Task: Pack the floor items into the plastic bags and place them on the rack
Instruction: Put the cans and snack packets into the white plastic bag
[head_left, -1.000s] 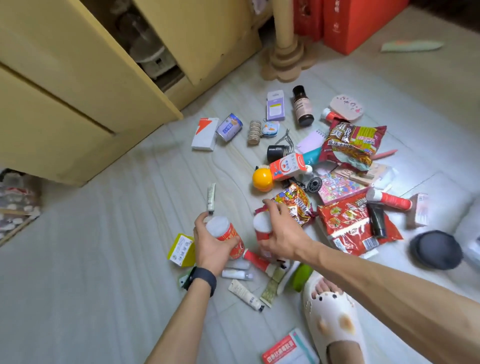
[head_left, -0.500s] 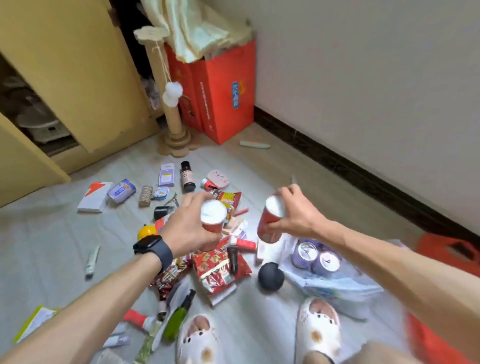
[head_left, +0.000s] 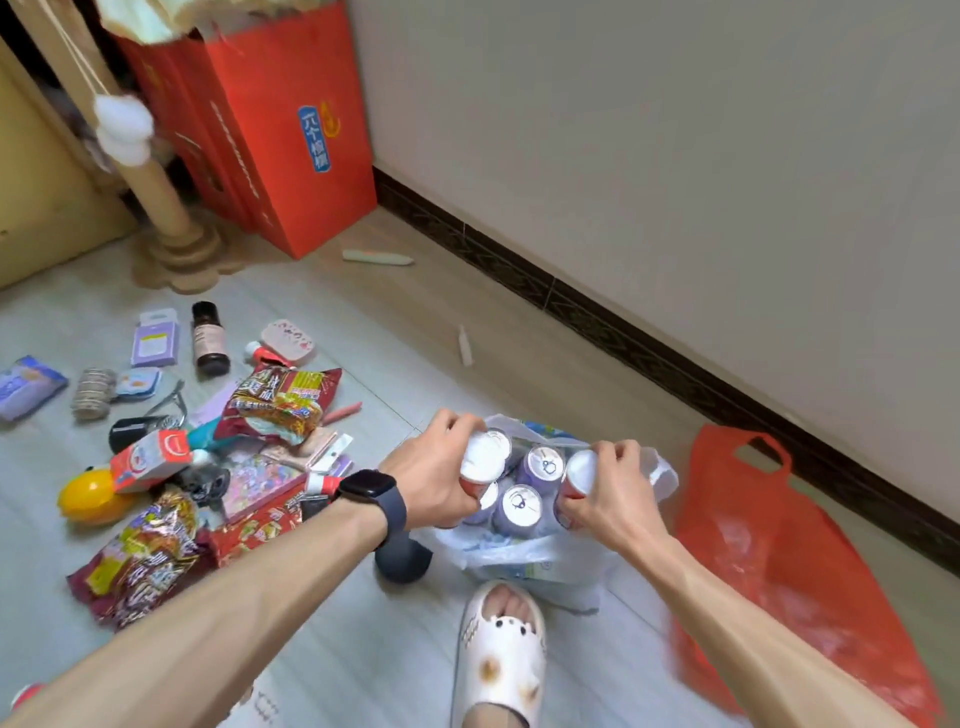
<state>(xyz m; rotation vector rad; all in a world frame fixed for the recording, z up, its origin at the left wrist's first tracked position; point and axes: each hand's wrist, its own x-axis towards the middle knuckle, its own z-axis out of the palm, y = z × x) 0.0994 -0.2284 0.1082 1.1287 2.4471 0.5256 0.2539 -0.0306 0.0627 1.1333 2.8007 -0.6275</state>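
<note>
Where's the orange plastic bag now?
Head view, lower right: the orange bag lies on the floor, just right of the white bag, near the baseboard.

Bright, even, diffuse light filled the frame; its source did not show. Shadows on the floor (head_left: 363, 649) were faint and soft-edged. The wall (head_left: 675, 156) looked pale and flat, without glare, and the tops of the cans (head_left: 519, 501) carried a dull sheen. Wide-angle distortion bowed the skirting board (head_left: 623, 332) and stretched the forearms (head_left: 234, 613) near the bottom edge. Blur smeared the red plastic bag (head_left: 779, 561) and the lower corners.

Purple cans (head_left: 521, 506) crowding the plastic bag (head_left: 519, 560)
</note>
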